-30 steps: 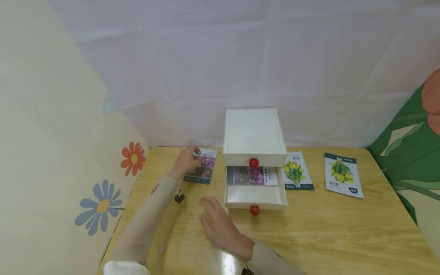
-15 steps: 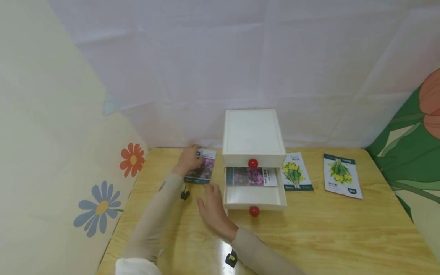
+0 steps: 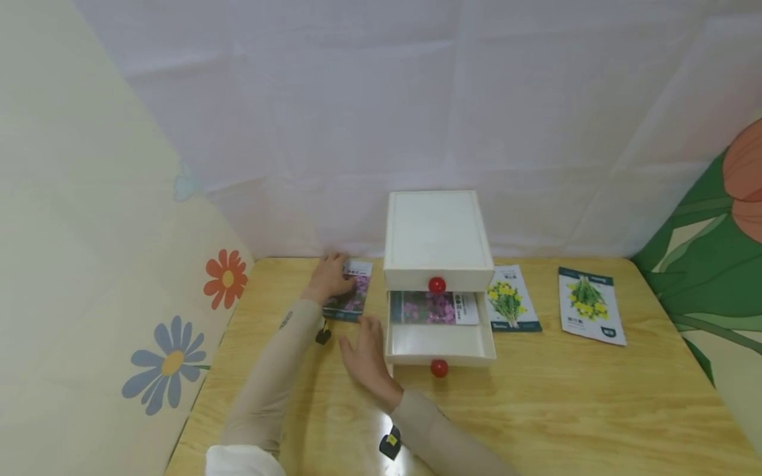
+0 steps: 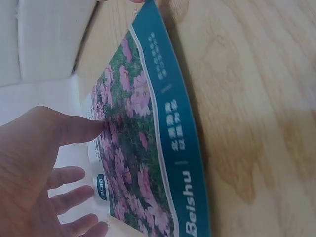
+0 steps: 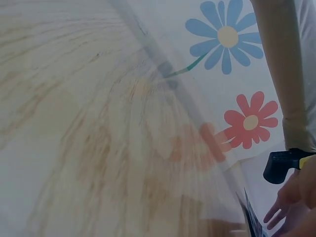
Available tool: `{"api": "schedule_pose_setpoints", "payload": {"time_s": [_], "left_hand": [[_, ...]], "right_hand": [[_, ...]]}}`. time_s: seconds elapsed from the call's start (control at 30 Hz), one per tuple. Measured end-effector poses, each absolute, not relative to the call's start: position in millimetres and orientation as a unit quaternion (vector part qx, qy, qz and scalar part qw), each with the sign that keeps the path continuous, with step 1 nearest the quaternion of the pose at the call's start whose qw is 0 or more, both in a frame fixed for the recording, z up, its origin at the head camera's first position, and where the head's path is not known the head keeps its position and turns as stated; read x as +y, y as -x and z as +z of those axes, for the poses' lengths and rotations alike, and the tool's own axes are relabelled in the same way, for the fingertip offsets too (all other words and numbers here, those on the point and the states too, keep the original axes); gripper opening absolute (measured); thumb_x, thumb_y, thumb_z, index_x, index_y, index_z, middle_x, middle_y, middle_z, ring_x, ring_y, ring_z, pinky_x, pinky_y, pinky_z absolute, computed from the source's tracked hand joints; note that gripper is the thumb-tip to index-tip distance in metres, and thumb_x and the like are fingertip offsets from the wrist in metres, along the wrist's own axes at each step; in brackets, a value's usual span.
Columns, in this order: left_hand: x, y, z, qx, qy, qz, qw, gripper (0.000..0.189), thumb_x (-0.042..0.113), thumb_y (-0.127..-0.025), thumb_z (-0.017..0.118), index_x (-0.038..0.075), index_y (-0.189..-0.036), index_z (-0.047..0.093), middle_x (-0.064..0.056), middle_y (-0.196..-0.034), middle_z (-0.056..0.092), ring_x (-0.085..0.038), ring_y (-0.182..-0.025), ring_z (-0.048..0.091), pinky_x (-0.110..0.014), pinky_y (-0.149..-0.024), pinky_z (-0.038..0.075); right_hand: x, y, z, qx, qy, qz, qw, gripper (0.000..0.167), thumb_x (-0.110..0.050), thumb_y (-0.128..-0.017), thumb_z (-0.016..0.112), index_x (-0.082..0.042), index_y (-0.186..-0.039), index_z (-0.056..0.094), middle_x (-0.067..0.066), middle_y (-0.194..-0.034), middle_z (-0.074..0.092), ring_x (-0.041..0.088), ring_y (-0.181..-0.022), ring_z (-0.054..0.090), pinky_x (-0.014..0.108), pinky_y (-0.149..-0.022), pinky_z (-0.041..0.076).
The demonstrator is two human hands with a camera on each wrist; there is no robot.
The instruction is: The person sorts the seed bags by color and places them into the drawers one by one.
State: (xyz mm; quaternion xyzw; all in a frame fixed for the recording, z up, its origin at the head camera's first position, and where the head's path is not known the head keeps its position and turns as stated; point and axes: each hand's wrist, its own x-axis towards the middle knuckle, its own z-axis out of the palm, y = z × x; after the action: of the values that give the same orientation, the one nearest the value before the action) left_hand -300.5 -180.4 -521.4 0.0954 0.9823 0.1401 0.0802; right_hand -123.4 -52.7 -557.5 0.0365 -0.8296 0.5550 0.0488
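Near the back-left corner of the bench [image 3: 565, 410] lies a pink-flower packet [image 3: 358, 296], "Beishu" readable along its teal band [image 4: 174, 106]. The left hand [image 3: 329, 277] rests its thumb on it, fingers apart. The right hand [image 3: 368, 357], thumb and fingers apart, reaches its front-right corner. A similar packet [image 3: 437, 309] lies in the drawer [image 3: 440, 344].

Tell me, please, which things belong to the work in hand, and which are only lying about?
Likely in the job:
Purple packet, under the left hand, with the right hand at its near corner
Open drawer, holding a second purple packet

Apparently lying about, untouched:
Inner yellow packet, beside the box
Outer yellow packet, farther right
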Motion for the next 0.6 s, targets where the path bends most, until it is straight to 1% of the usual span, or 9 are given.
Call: {"api": "schedule_pose_setpoints", "payload": {"time_s": [0.17, 0.2, 0.3, 0.43, 0.5, 0.6], "left_hand": [[-182, 301, -523, 0.981, -0.08, 0.151, 0.092, 0.075, 0.034, -0.096, 0.073, 0.003, -0.158, 0.044, -0.024, -0.164, 0.041, -0.046, -0.152, 0.037, -0.062, -0.127, 0.036], [-182, 300, -523, 0.981, -0.076, 0.154, 0.092, 0.074, 0.033, -0.096, 0.074, 0.003, -0.157, 0.045, -0.024, -0.163, 0.041, -0.046, -0.151, 0.038, -0.062, -0.126, 0.037], [-183, 298, -524, 0.981, -0.07, 0.158, 0.087, 0.068, 0.033, -0.094, 0.075, 0.001, -0.149, 0.051, -0.024, -0.156, 0.047, -0.046, -0.143, 0.045, -0.061, -0.121, 0.044], [-185, 296, -523, 0.982, -0.063, 0.162, 0.078, 0.06, 0.034, -0.091, 0.078, 0.0, -0.136, 0.057, -0.023, -0.143, 0.053, -0.043, -0.129, 0.051, -0.058, -0.111, 0.052], [-186, 296, -523, 0.982, -0.058, 0.164, 0.076, 0.062, 0.035, -0.09, 0.079, -0.001, -0.136, 0.058, -0.023, -0.143, 0.053, -0.043, -0.127, 0.052, -0.057, -0.109, 0.053], [-187, 296, -522, 0.981, -0.05, 0.169, 0.081, 0.069, 0.036, -0.089, 0.08, -0.001, -0.142, 0.055, -0.024, -0.147, 0.049, -0.044, -0.128, 0.051, -0.057, -0.109, 0.054]], "right_hand": [[-57, 125, -557, -0.829, -0.022, 0.558, 0.035, 0.058, -0.011, -0.095, 0.074, 0.014, -0.142, 0.051, 0.032, -0.144, 0.048, 0.046, -0.137, 0.048, 0.06, -0.122, 0.043], [-58, 125, -558, -0.83, -0.019, 0.557, 0.032, 0.059, -0.011, -0.095, 0.073, 0.014, -0.143, 0.05, 0.032, -0.144, 0.048, 0.046, -0.136, 0.05, 0.059, -0.121, 0.044], [-59, 130, -561, -0.827, -0.003, 0.561, 0.029, 0.058, -0.01, -0.096, 0.073, 0.014, -0.144, 0.049, 0.03, -0.137, 0.053, 0.042, -0.124, 0.058, 0.057, -0.11, 0.054], [-58, 138, -565, -0.815, 0.023, 0.579, 0.028, 0.051, -0.006, -0.099, 0.069, 0.011, -0.144, 0.051, 0.025, -0.127, 0.058, 0.033, -0.108, 0.066, 0.046, -0.094, 0.064], [-57, 141, -567, -0.803, 0.031, 0.595, 0.029, 0.047, -0.003, -0.099, 0.067, 0.011, -0.142, 0.053, 0.024, -0.125, 0.062, 0.031, -0.105, 0.069, 0.042, -0.092, 0.066], [-56, 144, -570, -0.778, 0.037, 0.627, 0.036, 0.039, 0.002, -0.1, 0.064, 0.01, -0.137, 0.057, 0.023, -0.12, 0.066, 0.029, -0.101, 0.071, 0.036, -0.086, 0.066]]}}
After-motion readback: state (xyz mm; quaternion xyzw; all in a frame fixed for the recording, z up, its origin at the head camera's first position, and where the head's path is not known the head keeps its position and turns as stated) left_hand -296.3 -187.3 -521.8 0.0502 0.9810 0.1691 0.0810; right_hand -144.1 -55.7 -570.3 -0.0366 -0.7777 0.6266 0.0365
